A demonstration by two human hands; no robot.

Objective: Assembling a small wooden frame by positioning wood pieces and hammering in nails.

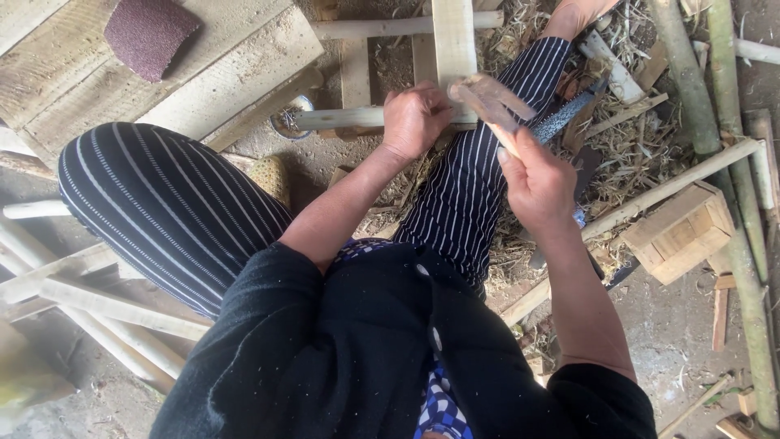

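I sit with my legs in striped trousers spread over a floor of wood shavings. My left hand [414,118] is closed on a peeled round stick [337,119] that forms part of a small wooden frame [453,41] in front of me. My right hand [536,175] grips the handle of a wooden mallet [487,97], whose blurred head hovers just right of the left hand, over the frame's flat slat.
A rough plank bench [219,73] with a maroon sandpaper piece [149,34] lies at top left. Peeled sticks [114,313] lie at lower left. A small wooden box [682,232], a long stick [650,195], bamboo poles [735,179] and a rasp [565,118] lie right.
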